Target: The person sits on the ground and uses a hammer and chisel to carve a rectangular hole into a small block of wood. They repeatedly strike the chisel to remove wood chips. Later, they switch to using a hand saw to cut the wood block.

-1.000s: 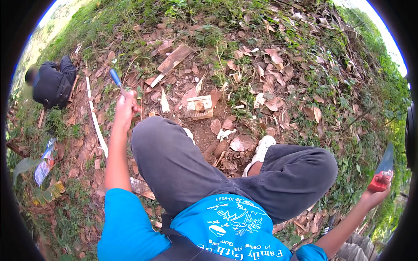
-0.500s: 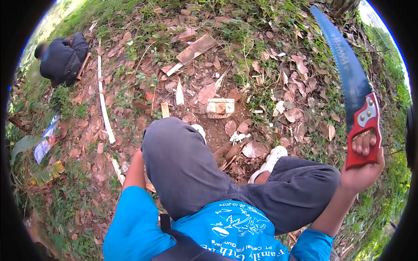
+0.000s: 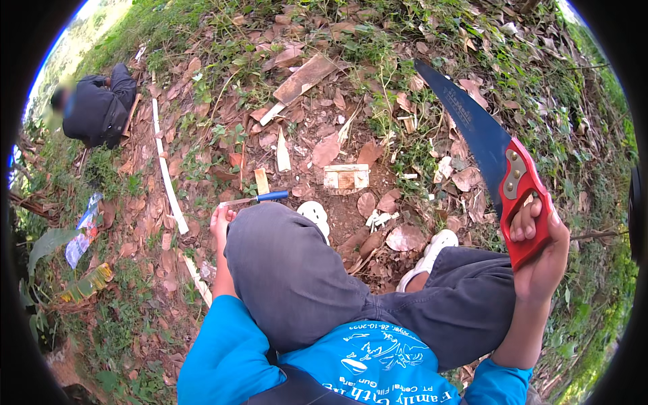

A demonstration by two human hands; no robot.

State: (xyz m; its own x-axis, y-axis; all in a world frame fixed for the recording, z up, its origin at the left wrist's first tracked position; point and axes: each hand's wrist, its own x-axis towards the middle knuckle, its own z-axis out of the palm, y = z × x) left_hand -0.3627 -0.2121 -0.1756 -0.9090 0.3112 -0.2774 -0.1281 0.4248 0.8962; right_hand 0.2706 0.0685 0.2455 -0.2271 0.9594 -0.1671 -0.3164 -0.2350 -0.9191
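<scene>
My right hand is wrapped through the red handle of a hand saw, held up at the right. The saw's dark curved blade points up and to the left. Beside my raised left knee, my left hand pinches the metal end of a slim tool with a blue handle. That handle points right, above the knee; I cannot make out the tool's exact kind. Ahead of my feet sits a small pale wooden block, its top cut or notched. A short wood strip lies near the blue-handled tool.
A brown board and a pointed wood sliver lie farther off among dry leaves. One long pale strip runs along the left. At the far left another person crouches near a crumpled plastic wrapper.
My left hand has come into view beside the knee with the blue-handled tool. The saw has swung left and lower, its blade tilting more to the left.
</scene>
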